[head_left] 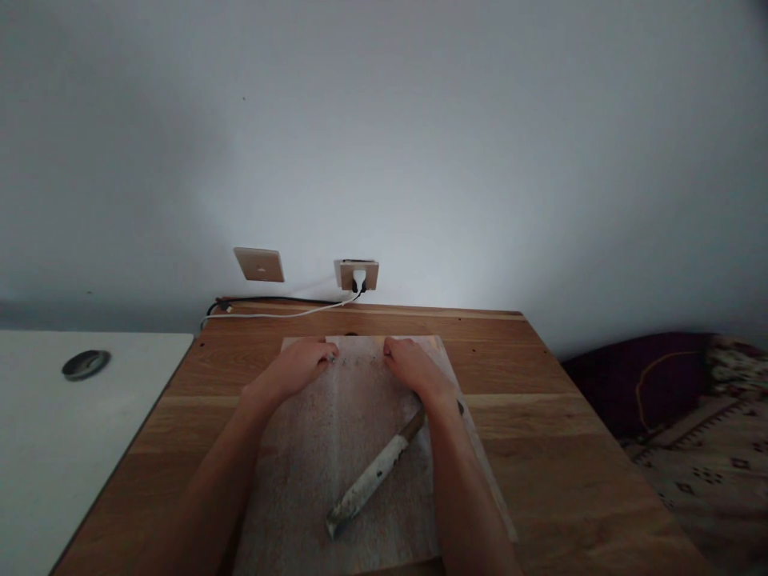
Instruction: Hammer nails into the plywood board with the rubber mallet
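Note:
My left hand (300,365) and my right hand (413,364) rest side by side on the far part of a pale cutting board (336,448) lying on a wooden table (528,416). The fingers of both hands are curled down in a pinch at the board's surface. What they hold between them is too small and dim to name. A knife (367,483) with a smeared whitish blade and a brown handle lies diagonally on the board, just under my right forearm, and neither hand touches it.
A grey wall stands behind the table with a wall plate (260,265) and a socket (358,274) holding a white plug; cables (270,308) run along the table's far edge. A white table (54,432) with a round grommet (86,364) adjoins on the left. Patterned fabric (702,424) lies at right.

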`<state>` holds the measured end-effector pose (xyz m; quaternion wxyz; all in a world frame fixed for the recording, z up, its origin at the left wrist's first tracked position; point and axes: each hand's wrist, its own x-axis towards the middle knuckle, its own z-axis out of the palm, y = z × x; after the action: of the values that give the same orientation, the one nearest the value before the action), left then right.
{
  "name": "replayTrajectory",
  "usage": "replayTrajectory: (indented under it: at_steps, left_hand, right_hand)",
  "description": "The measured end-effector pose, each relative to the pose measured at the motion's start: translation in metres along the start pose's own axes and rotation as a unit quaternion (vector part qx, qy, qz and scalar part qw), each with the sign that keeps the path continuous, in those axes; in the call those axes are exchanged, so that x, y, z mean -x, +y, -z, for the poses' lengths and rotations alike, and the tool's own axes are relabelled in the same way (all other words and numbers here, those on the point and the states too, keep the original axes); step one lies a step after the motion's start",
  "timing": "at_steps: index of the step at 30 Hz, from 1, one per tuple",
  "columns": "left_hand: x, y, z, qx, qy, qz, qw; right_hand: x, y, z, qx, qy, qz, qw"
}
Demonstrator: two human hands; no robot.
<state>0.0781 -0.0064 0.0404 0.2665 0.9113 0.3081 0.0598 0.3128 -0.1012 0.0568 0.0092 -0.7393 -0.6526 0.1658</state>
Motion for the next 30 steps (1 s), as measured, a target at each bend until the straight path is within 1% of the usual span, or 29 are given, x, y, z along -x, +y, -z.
replayTrajectory:
  at_steps: [2, 5, 9, 12, 14, 16, 17, 18, 19, 20, 21, 22, 23, 24, 25, 26, 27, 28, 30]
  left_hand:
    - [-0.002, 0.003, -0.003, -0.004, -0.003, -0.001, 1.000]
    - [-0.004, 0.012, -0.002, -0.016, -0.002, 0.016, 1.000]
    - [-0.003, 0.020, 0.003, -0.022, 0.005, 0.037, 0.999]
    - [-0.003, 0.020, 0.004, -0.011, 0.017, 0.037, 0.999]
    - [-0.003, 0.020, 0.003, 0.032, 0.047, 0.034, 0.998]
    - [-0.005, 0.021, 0.004, 0.135, 0.107, 0.035, 0.984]
    - [-0.006, 0.022, 0.005, 0.216, 0.151, 0.042, 0.964]
    - [-0.006, 0.024, 0.007, 0.314, 0.198, 0.051, 0.927]
    - [-0.007, 0.027, 0.009, 0.423, 0.241, 0.059, 0.871]
    - [-0.007, 0.030, 0.012, 0.532, 0.272, 0.064, 0.799]
    - [-0.008, 0.034, 0.015, 0.630, 0.286, 0.069, 0.719]
    - [-0.008, 0.037, 0.018, 0.709, 0.284, 0.074, 0.642]
    - [-0.009, 0.040, 0.020, 0.767, 0.269, 0.077, 0.578]
    - [-0.009, 0.043, 0.022, 0.806, 0.247, 0.080, 0.532]
    - [-0.009, 0.045, 0.023, 0.829, 0.229, 0.082, 0.503]
    - [-0.010, 0.047, 0.023, 0.840, 0.216, 0.083, 0.490]
    - [-0.010, 0.048, 0.022, 0.841, 0.207, 0.080, 0.494]
    - [-0.010, 0.049, 0.020, 0.833, 0.202, 0.078, 0.509]
    - [-0.010, 0.048, 0.014, 0.802, 0.197, 0.077, 0.558]
  right_hand:
    - [0.001, -0.003, 0.002, -0.003, 0.003, 0.008, 1.000]
    - [0.000, -0.008, 0.000, -0.009, -0.001, 0.017, 1.000]
    - [-0.008, -0.011, -0.010, -0.010, -0.011, 0.018, 1.000]
    - [-0.011, -0.013, -0.016, -0.007, -0.006, 0.019, 1.000]
    - [-0.010, -0.016, -0.014, -0.006, 0.003, 0.021, 1.000]
    - [-0.006, -0.019, -0.008, -0.011, 0.017, 0.030, 0.999]
    - [-0.004, -0.021, -0.003, -0.015, 0.026, 0.037, 0.999]
    - [-0.001, -0.023, 0.003, -0.021, 0.037, 0.044, 0.998]
    - [0.003, -0.026, 0.009, -0.026, 0.048, 0.052, 0.997]
    - [0.006, -0.028, 0.015, -0.034, 0.062, 0.058, 0.996]
    - [0.010, -0.030, 0.020, -0.048, 0.079, 0.067, 0.993]
    - [0.013, -0.032, 0.025, -0.068, 0.097, 0.077, 0.990]
    - [0.016, -0.034, 0.029, -0.092, 0.116, 0.090, 0.985]
    - [0.020, -0.036, 0.032, -0.118, 0.133, 0.105, 0.979]
    - [0.022, -0.037, 0.035, -0.141, 0.146, 0.119, 0.972]
    - [0.025, -0.038, 0.036, -0.159, 0.156, 0.132, 0.966]
    - [0.028, -0.039, 0.038, -0.168, 0.161, 0.141, 0.962]
    - [0.030, -0.039, 0.039, -0.172, 0.165, 0.146, 0.960]
    - [0.035, -0.039, 0.041, -0.174, 0.171, 0.154, 0.958]
